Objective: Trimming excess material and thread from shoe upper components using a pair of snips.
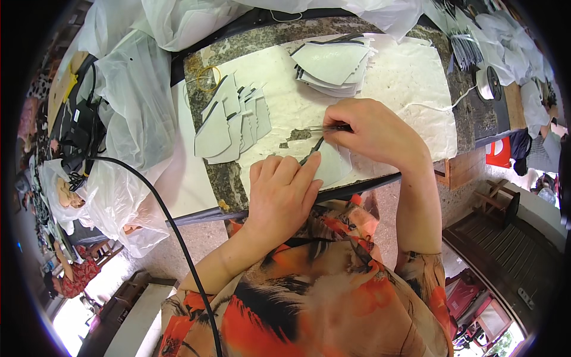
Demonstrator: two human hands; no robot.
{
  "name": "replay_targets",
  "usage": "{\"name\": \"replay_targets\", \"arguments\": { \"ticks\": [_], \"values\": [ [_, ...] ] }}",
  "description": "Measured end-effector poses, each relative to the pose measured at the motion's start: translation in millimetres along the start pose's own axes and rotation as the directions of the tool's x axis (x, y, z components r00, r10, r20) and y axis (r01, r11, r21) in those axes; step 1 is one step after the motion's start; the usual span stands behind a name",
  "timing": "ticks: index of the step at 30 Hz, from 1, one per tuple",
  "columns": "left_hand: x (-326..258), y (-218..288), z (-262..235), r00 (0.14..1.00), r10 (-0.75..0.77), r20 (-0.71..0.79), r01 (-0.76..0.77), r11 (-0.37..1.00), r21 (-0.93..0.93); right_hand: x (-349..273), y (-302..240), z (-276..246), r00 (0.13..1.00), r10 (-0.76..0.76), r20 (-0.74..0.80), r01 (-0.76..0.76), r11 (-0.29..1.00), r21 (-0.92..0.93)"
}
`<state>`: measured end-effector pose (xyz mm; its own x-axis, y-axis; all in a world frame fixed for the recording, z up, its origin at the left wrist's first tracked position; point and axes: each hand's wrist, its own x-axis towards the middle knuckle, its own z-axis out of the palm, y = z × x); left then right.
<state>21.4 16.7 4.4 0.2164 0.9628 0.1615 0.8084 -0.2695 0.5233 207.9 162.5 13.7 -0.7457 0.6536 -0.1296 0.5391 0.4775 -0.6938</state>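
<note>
My left hand (pixel 279 193) presses a pale grey curved piece (pixel 335 166) onto the white work sheet near its front edge. The fingers bend over the piece's left side, and the thumb rests by its lower edge. A narrow dark strip (pixel 319 143) runs along the piece's upper left edge, between my hands. Just above it, my right hand (pixel 366 131) is closed on a slim, pointed metal tool (pixel 323 128), tip toward the left. Its handle is mostly covered by my fingers, so I cannot tell its exact kind. Dark worn patches (pixel 299 135) mark the sheet below the tip.
Similar pieces with dark edges lie fanned at left (pixel 232 128) and in a stack (pixel 333 65) at the back. A spool (pixel 489 83) of white cord stands at right. Plastic bags (pixel 134 83) crowd the left side. A black cable (pixel 160 199) crosses before my left arm.
</note>
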Motion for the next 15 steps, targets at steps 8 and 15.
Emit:
{"name": "replay_targets", "arguments": {
  "ticks": [8,15],
  "values": [
    [2,3,0,1.000,-0.010,0.027,0.010,1.000,0.011,1,-12,-3,0.987,0.158,-0.022,-0.160,0.980,-0.119],
    [8,8,-6,0.994,-0.023,0.103,0.017,0.998,0.061,2,-15,-5,0.956,0.291,-0.030,-0.292,0.944,-0.156]
  ]
}}
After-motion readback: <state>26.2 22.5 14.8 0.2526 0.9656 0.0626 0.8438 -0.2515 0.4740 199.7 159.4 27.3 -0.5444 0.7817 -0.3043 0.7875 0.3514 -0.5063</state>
